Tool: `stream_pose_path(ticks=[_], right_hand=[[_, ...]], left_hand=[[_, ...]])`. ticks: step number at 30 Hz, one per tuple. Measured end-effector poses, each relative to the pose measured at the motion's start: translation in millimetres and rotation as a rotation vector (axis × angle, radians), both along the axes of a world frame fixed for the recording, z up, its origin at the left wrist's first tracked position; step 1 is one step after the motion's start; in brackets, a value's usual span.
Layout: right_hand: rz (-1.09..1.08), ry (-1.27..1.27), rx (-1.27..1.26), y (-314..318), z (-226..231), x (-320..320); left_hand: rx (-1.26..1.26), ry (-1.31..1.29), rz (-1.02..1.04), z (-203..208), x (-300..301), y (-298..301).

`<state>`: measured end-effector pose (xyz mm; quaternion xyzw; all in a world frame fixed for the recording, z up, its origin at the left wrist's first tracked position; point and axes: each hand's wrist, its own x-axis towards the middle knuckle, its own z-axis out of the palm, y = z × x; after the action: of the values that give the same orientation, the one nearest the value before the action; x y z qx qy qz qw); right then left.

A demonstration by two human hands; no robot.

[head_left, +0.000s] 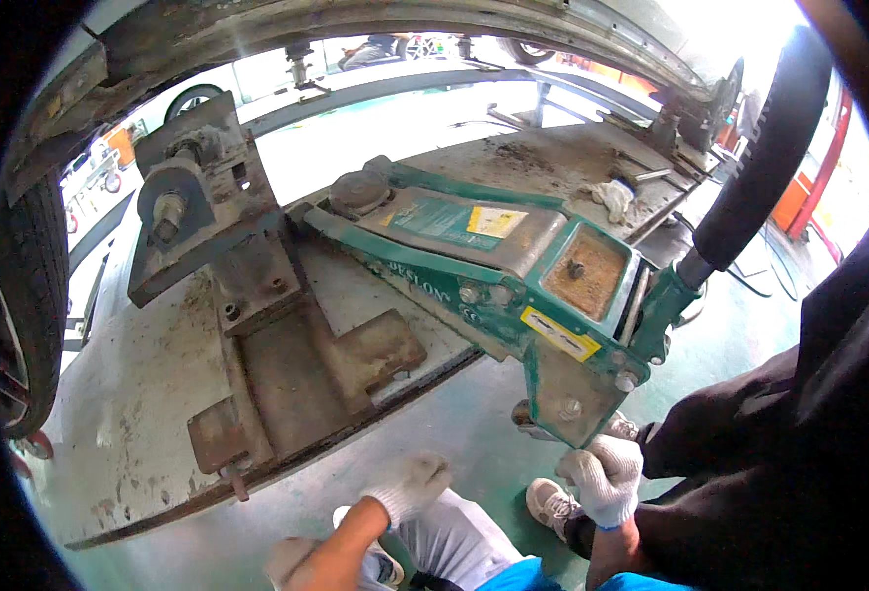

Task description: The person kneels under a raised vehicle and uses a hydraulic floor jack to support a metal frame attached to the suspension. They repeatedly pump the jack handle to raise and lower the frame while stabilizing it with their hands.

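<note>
A green floor jack (434,241) lies across a platform, its round saddle (359,191) at the far left end and its rear overhanging the edge. At the lower corner of that rear is my right hand (607,478), in a white knit glove, fingers curled closed. Whether it grips the jack is hidden. My left hand (407,490), gloved the same way, is over my light grey trouser leg (459,537), below the platform edge. Its fingers look curled in, slightly blurred, and what they hold, if anything, does not show. The jack's black-sleeved handle (769,148) slants up to the right.
A rusty steel clamp stand (287,364) occupies the platform (144,424) left of the jack. Overhead runs a car's sill (355,25); a tyre (32,295) stands far left. Another person's dark trousers (730,463) are close at right. A white glove (613,200) lies beyond the jack.
</note>
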<state>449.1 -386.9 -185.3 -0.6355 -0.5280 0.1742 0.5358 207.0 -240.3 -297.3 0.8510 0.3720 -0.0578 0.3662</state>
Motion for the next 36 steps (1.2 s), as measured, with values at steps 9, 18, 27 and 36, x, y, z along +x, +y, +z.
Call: stream_pose_path(ticks=[9,18,27,36], right_hand=[[-0.358,0.385,0.118,15.0,-14.9,-24.1],[-0.416,0.452,0.154,22.9,-21.6,-29.8],[-0.339,0.405,0.145,19.0,-20.0,-24.7],[-0.342,0.457,0.155,20.9,-23.8,-26.0]], left_hand=[[0.072,0.061,-0.063,0.8,-9.5,16.0],[0.1,0.132,-0.094,-15.3,-5.8,16.2],[0.124,0.168,-0.13,-20.2,-9.7,9.4],[0.131,0.288,-0.181,-25.9,-7.8,9.8]])
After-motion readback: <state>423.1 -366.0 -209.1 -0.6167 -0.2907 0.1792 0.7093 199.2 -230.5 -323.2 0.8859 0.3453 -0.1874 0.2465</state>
